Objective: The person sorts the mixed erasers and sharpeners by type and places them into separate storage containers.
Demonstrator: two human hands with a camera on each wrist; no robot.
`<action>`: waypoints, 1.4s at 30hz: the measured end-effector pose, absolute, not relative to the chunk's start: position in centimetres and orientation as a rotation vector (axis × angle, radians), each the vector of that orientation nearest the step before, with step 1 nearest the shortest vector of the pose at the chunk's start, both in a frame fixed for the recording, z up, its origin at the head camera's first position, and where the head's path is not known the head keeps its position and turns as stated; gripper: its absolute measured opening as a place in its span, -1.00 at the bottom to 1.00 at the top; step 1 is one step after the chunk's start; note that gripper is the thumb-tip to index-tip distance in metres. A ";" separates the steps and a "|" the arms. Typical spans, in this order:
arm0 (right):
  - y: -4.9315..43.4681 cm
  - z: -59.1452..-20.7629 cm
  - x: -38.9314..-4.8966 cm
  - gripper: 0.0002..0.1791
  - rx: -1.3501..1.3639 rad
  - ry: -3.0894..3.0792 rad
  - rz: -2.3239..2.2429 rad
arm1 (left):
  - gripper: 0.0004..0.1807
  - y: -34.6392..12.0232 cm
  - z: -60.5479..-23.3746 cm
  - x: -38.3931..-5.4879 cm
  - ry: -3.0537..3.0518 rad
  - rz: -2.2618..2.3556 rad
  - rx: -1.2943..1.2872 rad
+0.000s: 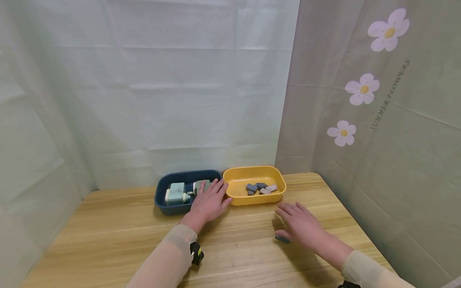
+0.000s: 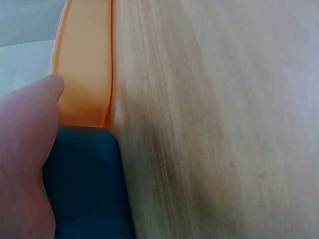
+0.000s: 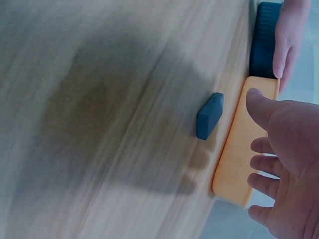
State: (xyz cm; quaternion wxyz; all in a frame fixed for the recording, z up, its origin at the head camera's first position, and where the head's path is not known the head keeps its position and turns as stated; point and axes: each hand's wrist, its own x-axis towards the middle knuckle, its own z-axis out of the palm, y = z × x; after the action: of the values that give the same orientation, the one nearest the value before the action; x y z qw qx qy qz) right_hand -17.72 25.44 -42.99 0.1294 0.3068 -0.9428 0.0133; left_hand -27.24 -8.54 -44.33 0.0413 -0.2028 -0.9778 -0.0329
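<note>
My left hand (image 1: 209, 204) reaches over the right end of the navy tray (image 1: 166, 209), its fingers stretched out near a grey-green item (image 1: 202, 184) inside. Whether the fingertips touch that item is hard to tell. A pale teal, box-like thing with a narrow nozzle (image 1: 176, 194) lies in the same tray. My right hand (image 1: 302, 225) hovers above the table with fingers loosely bent and nothing held. Below it a small dark blue block (image 3: 210, 116) rests on the wood, apart from the fingers in the right wrist view.
Touching the navy tray's right side is a yellow tray (image 1: 252, 200) with several small dark blue and pale pinkish pieces (image 1: 260, 188). Both stand at the back of the wooden table (image 1: 108, 236). A pale curtain (image 1: 180, 100) hangs behind, and a flowered one (image 1: 396, 160) borders the right.
</note>
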 end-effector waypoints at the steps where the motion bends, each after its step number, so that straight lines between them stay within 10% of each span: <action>1: 25.5 -43.1 -17.7 -0.25 0.893 -2.744 0.039 | -0.19 -8.5 -44.3 -27.2 -2.994 -0.102 -0.620; 42: 26.8 -45.0 -15.9 -0.66 0.938 -2.801 0.138 | -0.19 -8.4 -44.3 -27.2 -2.996 -0.100 -0.604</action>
State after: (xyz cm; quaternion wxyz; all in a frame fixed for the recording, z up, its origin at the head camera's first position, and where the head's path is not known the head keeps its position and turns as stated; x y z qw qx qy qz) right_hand -15.89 26.81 -44.95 0.0922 0.3160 -0.9431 0.0466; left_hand -27.23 -8.39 -44.33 0.0417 -0.1973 -0.9789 -0.0327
